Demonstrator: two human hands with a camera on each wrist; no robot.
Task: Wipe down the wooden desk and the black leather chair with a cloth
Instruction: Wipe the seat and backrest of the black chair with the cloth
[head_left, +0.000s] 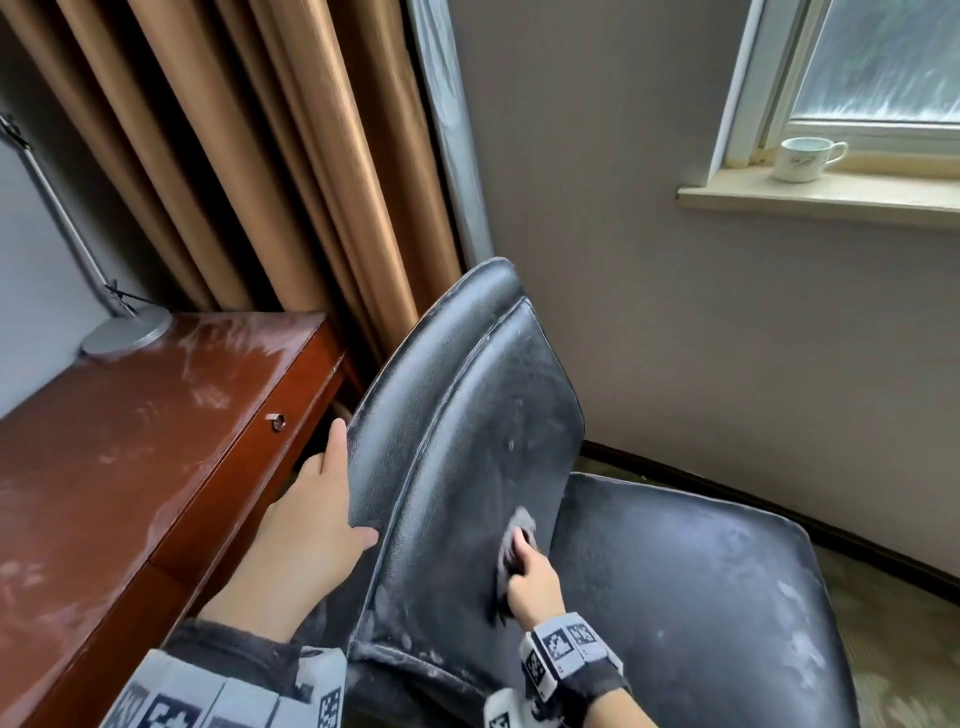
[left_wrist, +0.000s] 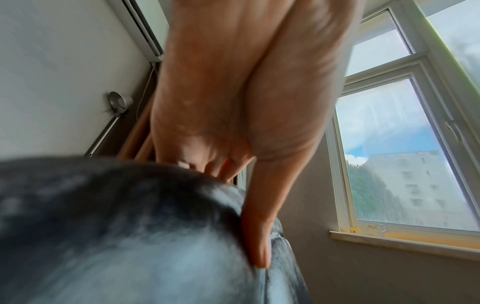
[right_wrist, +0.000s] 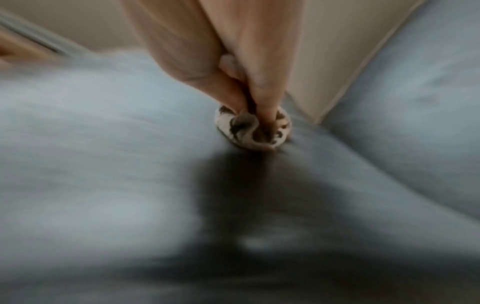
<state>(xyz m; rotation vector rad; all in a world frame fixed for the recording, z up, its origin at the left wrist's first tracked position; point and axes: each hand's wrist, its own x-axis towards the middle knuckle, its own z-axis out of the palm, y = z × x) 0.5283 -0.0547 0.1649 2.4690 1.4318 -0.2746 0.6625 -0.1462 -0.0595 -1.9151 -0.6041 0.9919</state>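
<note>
While I look down from the head camera, the wooden worktop sits at my far left, its red-brown top streaked with pale dust, and a silver lamp base stands on its back corner in front of the tan curtain. Just right of it, my left hand grips the left edge of the black leather chair; its fingers reach behind the backrest and the thumb presses the front. Further right, my right hand holds a bunched cloth against the lower backrest, with the fingers clamped round the wad, as the blurred right wrist view confirms. Dusty grey smears cover the backrest and the seat. At the far right, a white cup stands on the windowsill.
</note>
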